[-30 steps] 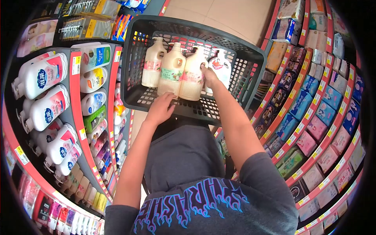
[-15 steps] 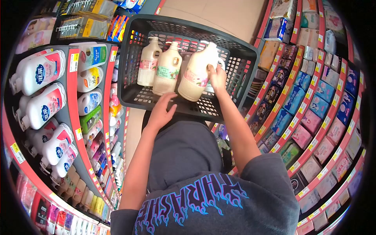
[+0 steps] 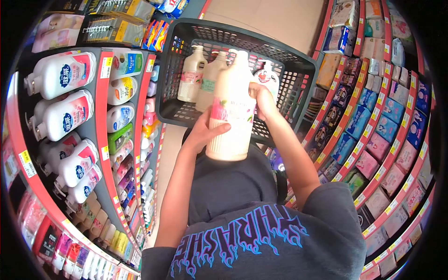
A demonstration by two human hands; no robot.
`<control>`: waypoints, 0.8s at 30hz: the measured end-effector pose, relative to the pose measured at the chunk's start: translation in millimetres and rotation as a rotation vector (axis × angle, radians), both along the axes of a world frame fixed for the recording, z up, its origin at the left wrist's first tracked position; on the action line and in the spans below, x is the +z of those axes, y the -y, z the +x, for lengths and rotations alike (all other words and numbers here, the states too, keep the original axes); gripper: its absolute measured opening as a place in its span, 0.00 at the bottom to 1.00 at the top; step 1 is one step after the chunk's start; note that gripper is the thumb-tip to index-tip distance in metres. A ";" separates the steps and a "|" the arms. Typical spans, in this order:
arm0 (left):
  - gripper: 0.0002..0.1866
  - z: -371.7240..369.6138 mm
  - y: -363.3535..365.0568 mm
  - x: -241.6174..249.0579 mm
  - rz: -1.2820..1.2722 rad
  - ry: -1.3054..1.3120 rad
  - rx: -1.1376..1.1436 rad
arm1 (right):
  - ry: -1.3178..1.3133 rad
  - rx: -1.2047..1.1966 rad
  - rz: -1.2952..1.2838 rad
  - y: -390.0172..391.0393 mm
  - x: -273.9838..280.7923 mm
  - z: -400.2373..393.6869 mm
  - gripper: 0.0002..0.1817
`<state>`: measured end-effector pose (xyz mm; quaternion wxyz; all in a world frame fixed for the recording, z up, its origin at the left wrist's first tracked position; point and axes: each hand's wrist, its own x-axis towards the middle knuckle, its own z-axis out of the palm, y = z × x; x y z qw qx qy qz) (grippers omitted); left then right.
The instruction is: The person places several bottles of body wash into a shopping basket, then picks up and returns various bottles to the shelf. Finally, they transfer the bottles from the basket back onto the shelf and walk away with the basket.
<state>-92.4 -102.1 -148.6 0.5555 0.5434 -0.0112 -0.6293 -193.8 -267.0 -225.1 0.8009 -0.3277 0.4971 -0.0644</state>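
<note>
A large cream bottle with a pink floral label (image 3: 232, 112) is held upright, slightly tilted, in front of my body and over the near rim of the dark basket (image 3: 172, 109). My right hand (image 3: 264, 100) grips its handle at the upper right. My left hand (image 3: 208, 133) is wrapped on its lower left side, thumb across the label. In the basket stand a cream bottle with a pink label (image 3: 190, 77), a cream bottle with a green label (image 3: 209, 84), partly hidden by the held one, and a white bottle with a red design (image 3: 267, 77).
Shelves of white pump bottles (image 3: 70, 114) line the left side. Curved shelves of packaged goods (image 3: 359, 119) rise on the right. The tiled floor (image 3: 275, 18) shows beyond the basket, and yellow hanging packs (image 3: 112, 30) are at the upper left.
The large bottle has come up out of the basket toward my body. My left hand, earlier open beside the basket rim, has taken hold of its side. The white bottle now shows more.
</note>
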 end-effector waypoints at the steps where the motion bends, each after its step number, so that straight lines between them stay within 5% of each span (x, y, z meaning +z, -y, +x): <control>1: 0.31 0.7 -1.0 3.4 0.025 -0.104 0.033 | 0.060 0.082 -0.021 -5.9 -0.3 -2.7 0.12; 4: 0.32 3.8 -12.0 6.7 0.181 -0.226 -0.041 | -0.085 0.040 0.139 -23.8 30.7 5.5 0.15; 9: 0.29 -17.0 -46.9 -2.8 0.251 -0.378 0.145 | -0.122 0.337 0.006 -37.8 43.7 2.8 0.18; 13: 0.26 -24.6 -71.2 -2.1 0.304 -0.449 0.374 | -0.104 0.259 0.355 -43.1 56.5 23.5 0.23; 16: 0.25 -19.6 -94.1 -8.7 0.354 -0.418 0.416 | -0.149 0.448 0.226 -49.8 -4.9 34.6 0.26; 19: 0.24 -13.0 -117.1 -9.9 0.347 -0.421 0.469 | -0.547 0.658 -0.620 -71.3 -98.7 54.7 0.36; 22: 0.27 -13.7 -130.1 -1.2 0.348 -0.398 0.560 | -0.663 0.478 -1.024 -63.9 -135.4 69.6 0.48; 24: 0.29 -16.2 -141.8 2.2 0.332 -0.397 0.604 | -0.595 0.247 -0.581 -49.7 -183.1 81.7 0.49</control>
